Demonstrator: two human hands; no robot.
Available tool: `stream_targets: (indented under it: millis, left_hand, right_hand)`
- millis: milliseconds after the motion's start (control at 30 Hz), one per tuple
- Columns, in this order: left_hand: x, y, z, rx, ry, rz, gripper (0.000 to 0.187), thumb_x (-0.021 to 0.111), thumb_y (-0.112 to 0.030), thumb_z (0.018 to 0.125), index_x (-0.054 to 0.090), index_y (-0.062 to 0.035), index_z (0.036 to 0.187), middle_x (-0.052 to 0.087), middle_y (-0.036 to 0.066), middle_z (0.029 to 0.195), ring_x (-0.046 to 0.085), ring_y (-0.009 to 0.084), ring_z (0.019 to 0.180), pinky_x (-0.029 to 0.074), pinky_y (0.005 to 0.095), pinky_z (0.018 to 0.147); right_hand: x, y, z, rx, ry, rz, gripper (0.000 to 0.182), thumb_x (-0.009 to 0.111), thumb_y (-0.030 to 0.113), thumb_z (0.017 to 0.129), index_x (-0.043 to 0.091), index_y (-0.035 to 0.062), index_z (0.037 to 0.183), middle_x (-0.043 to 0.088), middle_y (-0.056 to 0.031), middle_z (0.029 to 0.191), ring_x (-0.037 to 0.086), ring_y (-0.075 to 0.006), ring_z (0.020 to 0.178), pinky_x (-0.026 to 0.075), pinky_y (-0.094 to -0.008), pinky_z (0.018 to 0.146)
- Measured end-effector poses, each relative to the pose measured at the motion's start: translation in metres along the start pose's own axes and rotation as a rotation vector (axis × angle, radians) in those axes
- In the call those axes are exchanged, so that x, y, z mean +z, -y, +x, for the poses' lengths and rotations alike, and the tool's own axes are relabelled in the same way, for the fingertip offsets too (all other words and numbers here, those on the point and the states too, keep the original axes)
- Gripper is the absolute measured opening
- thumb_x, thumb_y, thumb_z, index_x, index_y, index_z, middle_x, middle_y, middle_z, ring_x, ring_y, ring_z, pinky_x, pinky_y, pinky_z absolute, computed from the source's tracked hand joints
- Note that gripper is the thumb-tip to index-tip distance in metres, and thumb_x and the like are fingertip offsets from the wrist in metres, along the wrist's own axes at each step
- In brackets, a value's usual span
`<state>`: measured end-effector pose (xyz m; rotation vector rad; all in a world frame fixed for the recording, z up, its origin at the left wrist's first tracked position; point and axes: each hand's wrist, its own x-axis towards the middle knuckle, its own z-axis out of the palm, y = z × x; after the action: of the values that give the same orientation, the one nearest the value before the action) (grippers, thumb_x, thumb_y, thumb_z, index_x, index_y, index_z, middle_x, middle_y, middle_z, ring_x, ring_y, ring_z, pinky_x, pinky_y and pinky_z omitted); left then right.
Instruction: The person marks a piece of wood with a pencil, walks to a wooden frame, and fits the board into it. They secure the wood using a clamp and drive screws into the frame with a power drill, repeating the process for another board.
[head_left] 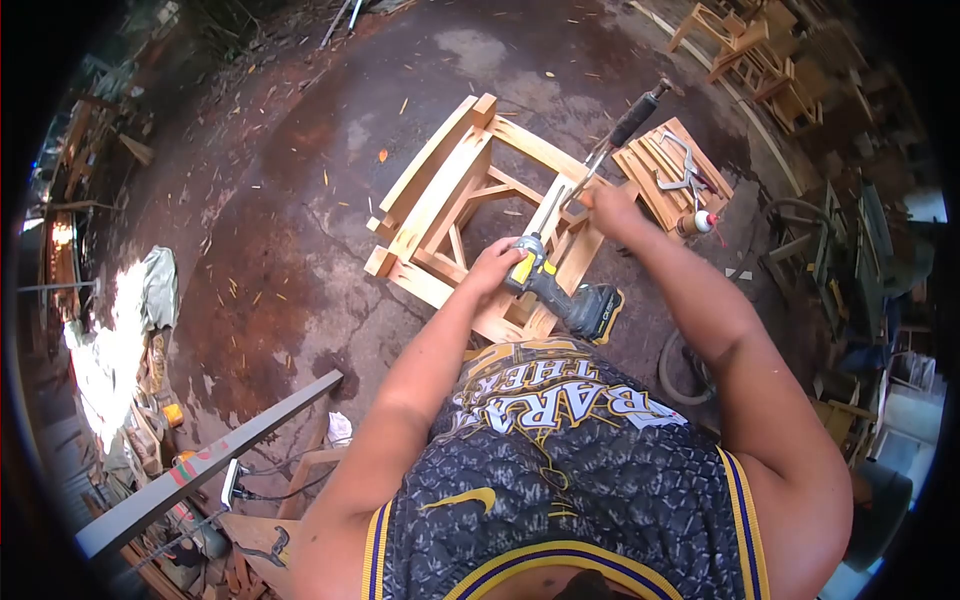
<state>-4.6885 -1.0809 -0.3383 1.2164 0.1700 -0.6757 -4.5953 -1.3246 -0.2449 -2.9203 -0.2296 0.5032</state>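
Note:
A wooden frame (430, 190) of pale bars and legs lies on the floor in front of me. At its near side, my left hand (495, 268) is wrapped round the head of a yellow and black cordless drill (550, 280), whose battery points toward my shirt. My right hand (608, 208) is closed at the right side of the frame, beside a bar clamp (632, 118) with a black handle. The clamp reaches across the frame's right edge. What my right fingers grip is too small to make out.
Right of the frame, a stack of wood pieces (660, 160) carries a metal locking clamp (685, 170) and a small red-capped bottle (697, 222). A grey metal beam (250, 435) lies lower left. Wooden stools (740, 50) stand upper right; a coiled hose (680, 370) is near my right arm.

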Motion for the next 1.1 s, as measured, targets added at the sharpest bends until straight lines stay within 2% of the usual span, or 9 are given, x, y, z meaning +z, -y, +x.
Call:
stream_targets:
  millis: [167, 300, 367, 500, 600, 733, 867, 967, 1100]
  left_hand:
    - [-0.002, 0.013, 0.004, 0.005, -0.005, -0.028, 0.037, 0.056, -0.018, 0.092, 0.055, -0.0041, 0.127, 0.063, 0.008, 0.11, 0.061, 0.0148, 0.097, 0.051, 0.0296, 0.084]
    - [-0.003, 0.011, 0.0, -0.01, -0.02, -0.008, 0.037, 0.058, -0.018, 0.091, 0.055, -0.0029, 0.125, 0.063, 0.008, 0.109, 0.061, 0.0138, 0.096, 0.049, 0.0285, 0.085]
    - [-0.002, 0.008, 0.004, 0.016, -0.025, 0.017, 0.036, 0.059, -0.018, 0.091, 0.056, -0.0025, 0.124, 0.063, 0.008, 0.109, 0.06, 0.0134, 0.096, 0.049, 0.0281, 0.085]
    - [0.001, 0.002, -0.004, -0.006, -0.036, -0.018, 0.036, 0.06, -0.017, 0.09, 0.056, -0.0019, 0.123, 0.063, 0.007, 0.108, 0.06, 0.0127, 0.096, 0.049, 0.0278, 0.085]
    - [-0.001, -0.001, 0.0, -0.013, -0.048, 0.042, 0.036, 0.06, -0.016, 0.09, 0.056, -0.0018, 0.123, 0.063, 0.006, 0.108, 0.06, 0.0125, 0.096, 0.049, 0.0276, 0.085]
    - [0.0, 0.004, -0.002, -0.033, -0.049, -0.04, 0.043, 0.066, -0.019, 0.086, 0.057, 0.0, 0.123, 0.064, 0.008, 0.108, 0.06, 0.0131, 0.097, 0.048, 0.0277, 0.085]
    - [0.002, -0.003, 0.0, -0.023, -0.059, 0.024, 0.036, 0.06, -0.015, 0.089, 0.056, -0.0016, 0.123, 0.063, 0.006, 0.107, 0.061, 0.0121, 0.096, 0.049, 0.0271, 0.084]
    - [0.002, -0.001, -0.005, -0.034, -0.063, -0.008, 0.036, 0.06, -0.015, 0.089, 0.056, -0.0011, 0.123, 0.063, 0.006, 0.108, 0.06, 0.0122, 0.097, 0.048, 0.0271, 0.086]
    - [0.002, -0.003, -0.003, -0.035, -0.046, 0.054, 0.037, 0.06, -0.016, 0.089, 0.056, -0.0006, 0.122, 0.063, 0.006, 0.108, 0.059, 0.0125, 0.099, 0.047, 0.0276, 0.087]
  right_hand:
    - [-0.05, -0.041, 0.04, 0.204, 0.449, 0.516, 0.03, 0.064, 0.013, 0.078, 0.066, 0.0021, 0.106, 0.07, -0.0169, 0.091, 0.068, -0.0269, 0.091, 0.052, -0.039, 0.084]
    - [-0.042, -0.035, 0.037, 0.162, 0.468, 0.342, 0.032, 0.064, 0.013, 0.078, 0.065, 0.0004, 0.107, 0.07, -0.0173, 0.092, 0.069, -0.0257, 0.089, 0.053, -0.0378, 0.081]
    - [-0.021, -0.027, 0.019, -0.217, -0.007, -0.13, 0.026, 0.063, 0.011, 0.08, 0.067, -0.0003, 0.103, 0.07, -0.016, 0.082, 0.071, -0.0236, 0.075, 0.056, -0.0372, 0.071]
    - [-0.057, -0.042, 0.044, 0.225, 0.449, 0.561, 0.026, 0.066, 0.012, 0.077, 0.067, -0.0028, 0.098, 0.068, -0.0247, 0.097, 0.066, -0.0347, 0.097, 0.052, -0.0438, 0.082]
    - [-0.044, 0.013, -0.005, -0.133, 0.094, -0.231, 0.02, 0.063, 0.008, 0.078, 0.067, -0.0031, 0.094, 0.067, -0.0259, 0.093, 0.067, -0.0356, 0.092, 0.052, -0.0441, 0.082]
    - [-0.066, -0.039, 0.03, 0.16, 0.289, 0.554, 0.021, 0.065, 0.008, 0.081, 0.067, -0.0035, 0.098, 0.071, -0.0158, 0.08, 0.07, -0.0242, 0.074, 0.054, -0.0356, 0.07]
    - [-0.034, -0.008, -0.013, -0.325, -0.131, -0.235, 0.017, 0.063, 0.006, 0.083, 0.067, -0.0045, 0.095, 0.069, -0.015, 0.075, 0.068, -0.0225, 0.063, 0.053, -0.0353, 0.06]
    - [-0.06, -0.033, 0.01, 0.096, 0.068, 0.586, 0.015, 0.062, 0.007, 0.081, 0.067, -0.0043, 0.089, 0.067, -0.0241, 0.078, 0.068, -0.0348, 0.071, 0.053, -0.0432, 0.073]
    - [-0.052, 0.003, -0.027, -0.224, -0.113, -0.125, 0.022, 0.068, 0.014, 0.081, 0.068, -0.0043, 0.093, 0.067, -0.0219, 0.073, 0.069, -0.0294, 0.069, 0.054, -0.0401, 0.068]
